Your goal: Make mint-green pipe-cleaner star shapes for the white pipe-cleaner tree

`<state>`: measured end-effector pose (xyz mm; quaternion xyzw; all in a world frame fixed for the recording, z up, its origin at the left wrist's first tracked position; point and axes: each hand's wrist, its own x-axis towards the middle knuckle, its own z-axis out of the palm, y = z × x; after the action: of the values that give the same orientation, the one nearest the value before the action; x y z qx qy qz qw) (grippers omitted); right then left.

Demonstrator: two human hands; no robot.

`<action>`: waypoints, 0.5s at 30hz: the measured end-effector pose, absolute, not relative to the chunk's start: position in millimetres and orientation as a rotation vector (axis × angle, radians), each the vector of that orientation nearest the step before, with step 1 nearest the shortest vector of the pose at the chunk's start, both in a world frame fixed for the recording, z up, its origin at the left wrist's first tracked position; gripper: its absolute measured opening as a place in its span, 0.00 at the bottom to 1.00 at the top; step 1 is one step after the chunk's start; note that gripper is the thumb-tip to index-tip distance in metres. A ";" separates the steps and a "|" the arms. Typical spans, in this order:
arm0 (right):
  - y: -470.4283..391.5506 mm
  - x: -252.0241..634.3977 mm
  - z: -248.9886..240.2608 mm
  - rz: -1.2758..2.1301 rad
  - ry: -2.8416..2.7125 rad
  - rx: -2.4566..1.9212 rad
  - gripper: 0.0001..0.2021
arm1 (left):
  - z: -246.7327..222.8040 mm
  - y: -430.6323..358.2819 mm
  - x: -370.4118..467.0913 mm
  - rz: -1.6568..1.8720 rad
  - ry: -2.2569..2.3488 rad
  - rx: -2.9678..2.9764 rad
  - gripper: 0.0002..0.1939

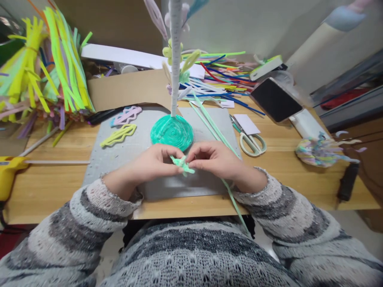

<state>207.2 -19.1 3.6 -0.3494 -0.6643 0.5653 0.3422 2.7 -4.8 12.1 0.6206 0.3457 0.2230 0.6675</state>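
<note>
Between my two hands is a small light-green pipe-cleaner shape (182, 162) with several short points sticking out. My left hand (155, 160) pinches it from the left, thumb below and forefinger above. The thumb and forefinger of my right hand (216, 159) close on its right side. Just beyond my hands a round coiled green base (172, 133) rests on a grey mat (161, 187). A white wrapped stem (175, 59) rises from it, carrying pastel loops and flowers. Long pale-green pipe cleaners (214, 127) lie slantwise past my right hand and over the table edge.
Yellow (119, 135) and pastel (127, 116) zigzag pieces lie on the mat's left. Scissors (253, 144), a phone (277, 99) and a pastel fuzzy bundle (317, 151) are on the right. A yellow glue gun (8, 175) and bundled pipe cleaners (64, 59) stand left.
</note>
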 end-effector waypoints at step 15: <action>-24.2 193.4 -11.8 1.286 -1.337 -0.990 0.04 | -2.8 -16.3 22.3 0.950 0.812 0.915 0.12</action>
<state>193.4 -24.2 -11.8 -0.4087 -0.5521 0.5309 0.4964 22.3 -16.3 -2.8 0.4131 0.3665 0.4290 0.7148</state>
